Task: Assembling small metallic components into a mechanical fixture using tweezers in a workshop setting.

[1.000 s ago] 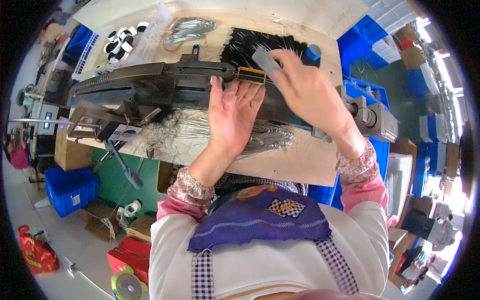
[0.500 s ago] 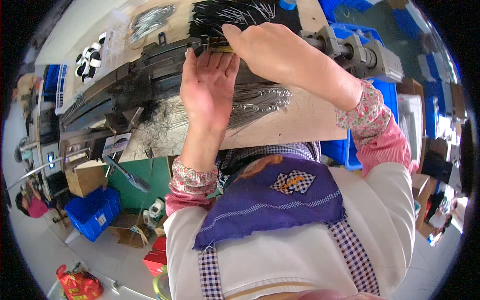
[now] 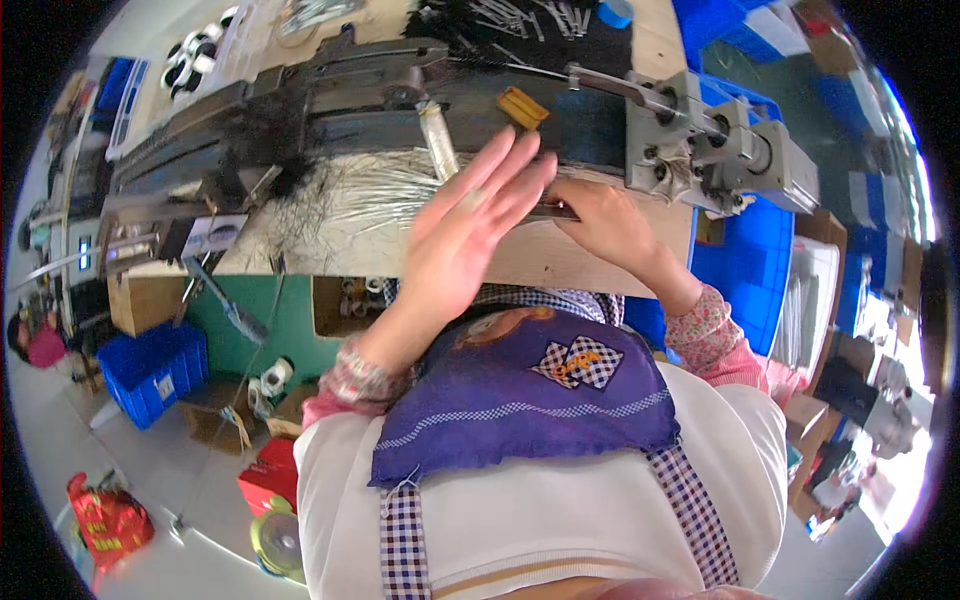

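Two bare hands at a long wooden workbench (image 3: 560,262), each listed below.

Left hand (image 3: 462,225): raised flat above the bench edge, fingers spread and straight, released, grasping nothing. It hovers over the silvery heap of thin wire pieces (image 3: 355,205) that lies on the bench top, just in front of the machine.

Right hand (image 3: 605,225): palm down at the bench edge, fingers curled and pressing on a thin dark strip (image 3: 553,212) at the foot of the machine; whether they pinch it or only touch it cannot be told.

Long dark metal machine (image 3: 400,95): runs across the bench, with tufts of black bristle (image 3: 262,135) clinging to its left part, a small orange block (image 3: 523,107) on top, and a grey metal block unit (image 3: 705,145) at its right end.

Black pile of bristle stock (image 3: 530,25): beyond the machine, well apart from both hands.

Blue plastic crates (image 3: 150,368): on the floor to the left.

Progress, as a judgement: work appears mid-way. Much loose wire lies unsorted on the bench, and one piece is being placed or aligned at the machine's front edge.
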The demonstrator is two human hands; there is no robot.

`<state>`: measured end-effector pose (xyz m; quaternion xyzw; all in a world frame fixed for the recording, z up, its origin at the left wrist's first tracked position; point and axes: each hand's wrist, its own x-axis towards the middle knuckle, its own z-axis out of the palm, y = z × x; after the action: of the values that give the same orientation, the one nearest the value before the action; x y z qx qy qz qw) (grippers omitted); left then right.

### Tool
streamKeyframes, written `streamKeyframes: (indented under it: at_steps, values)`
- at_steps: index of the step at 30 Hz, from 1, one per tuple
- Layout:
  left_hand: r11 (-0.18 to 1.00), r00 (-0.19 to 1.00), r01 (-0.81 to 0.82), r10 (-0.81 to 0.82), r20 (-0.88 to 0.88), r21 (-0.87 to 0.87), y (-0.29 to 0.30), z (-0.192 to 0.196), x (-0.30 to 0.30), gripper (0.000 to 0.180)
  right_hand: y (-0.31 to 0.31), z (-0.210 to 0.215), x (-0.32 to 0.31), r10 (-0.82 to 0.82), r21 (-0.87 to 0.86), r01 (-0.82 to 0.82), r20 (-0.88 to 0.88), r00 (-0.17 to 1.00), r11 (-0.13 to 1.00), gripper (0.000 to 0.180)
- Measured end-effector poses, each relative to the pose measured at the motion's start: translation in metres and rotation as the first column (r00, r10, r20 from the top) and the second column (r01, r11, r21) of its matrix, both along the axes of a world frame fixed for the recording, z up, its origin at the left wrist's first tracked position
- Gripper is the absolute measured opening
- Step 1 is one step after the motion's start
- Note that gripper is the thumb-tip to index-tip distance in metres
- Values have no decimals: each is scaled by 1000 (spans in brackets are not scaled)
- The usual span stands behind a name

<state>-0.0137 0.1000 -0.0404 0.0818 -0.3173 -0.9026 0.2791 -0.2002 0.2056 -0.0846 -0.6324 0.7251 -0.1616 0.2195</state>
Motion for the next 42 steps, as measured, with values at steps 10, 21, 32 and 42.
streamKeyframes:
  at_steps: [10,21,32,42]
  values:
    - [618,-742,401,652,155,-676,-106,-38,323,78,16,25,0,-213,-295,315,331,919,902,20]
    - [151,581,78,796,168,-985,-20,21,79,77,16,102,-1,-274,-362,558,597,754,747,9]
    - [522,719,24,583,377,-853,-36,0,44,25,-68,115,-44,-48,-668,-152,-272,961,729,15]
    - [882,966,158,-45,-255,443,-53,75,20,15,-85,101,-39,19,-381,-161,-349,937,911,10]
